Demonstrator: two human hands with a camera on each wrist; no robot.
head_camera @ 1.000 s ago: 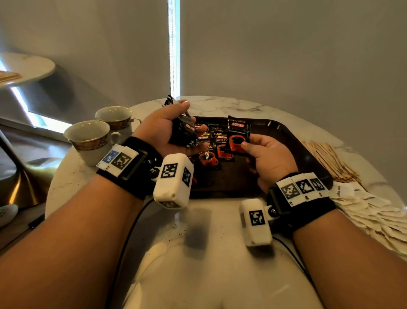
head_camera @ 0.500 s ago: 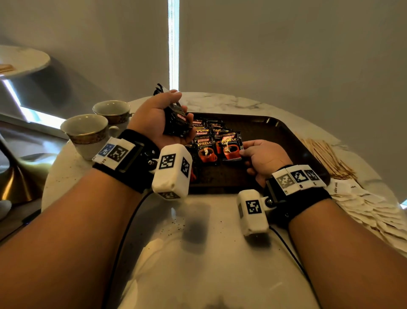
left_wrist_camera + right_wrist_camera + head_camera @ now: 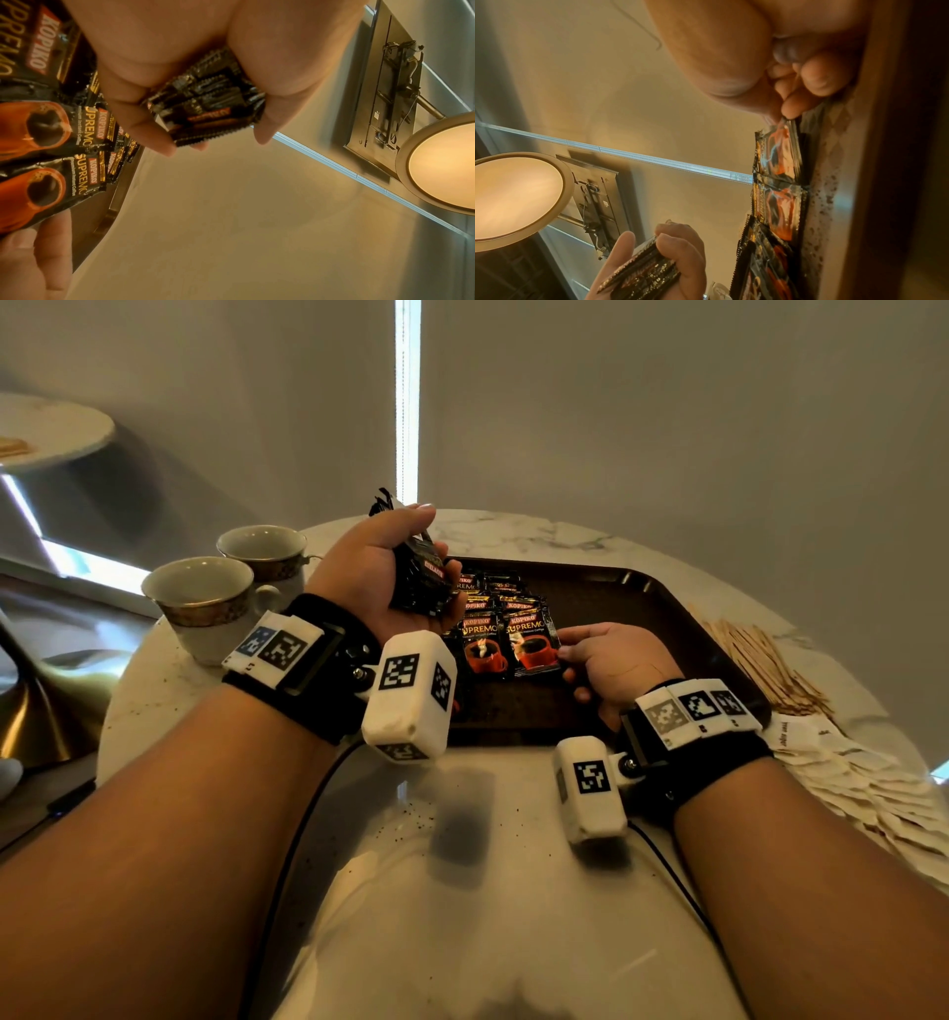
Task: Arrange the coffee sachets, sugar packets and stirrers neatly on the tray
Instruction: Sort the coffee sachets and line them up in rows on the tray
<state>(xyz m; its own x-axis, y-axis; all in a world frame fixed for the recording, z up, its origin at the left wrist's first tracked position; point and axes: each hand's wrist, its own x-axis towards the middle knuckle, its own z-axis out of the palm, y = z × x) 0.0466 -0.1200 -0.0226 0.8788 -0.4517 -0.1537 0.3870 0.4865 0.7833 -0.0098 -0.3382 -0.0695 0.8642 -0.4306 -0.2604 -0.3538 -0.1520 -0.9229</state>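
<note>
Light, limp, slick black foil coffee sachet [image 3: 531, 645], flat on dark brown tray [image 3: 667, 608], pinched at its three-o'clock edge by right hand [image 3: 613, 667]; spare black sachet stack [image 3: 423, 580] clutched in left hand [image 3: 380, 577].

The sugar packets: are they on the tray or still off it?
Off it. The sugar packets lie heaped on the table right of the tray, which holds only coffee sachets.

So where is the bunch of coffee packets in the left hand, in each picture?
Head: bundle of sachets left of centre, gripped by the left hand above the tray.
Left wrist: top centre, between fingers and thumb.
Right wrist: bottom, left of centre.
Shared landmark: the sachets laid on the tray.
</note>
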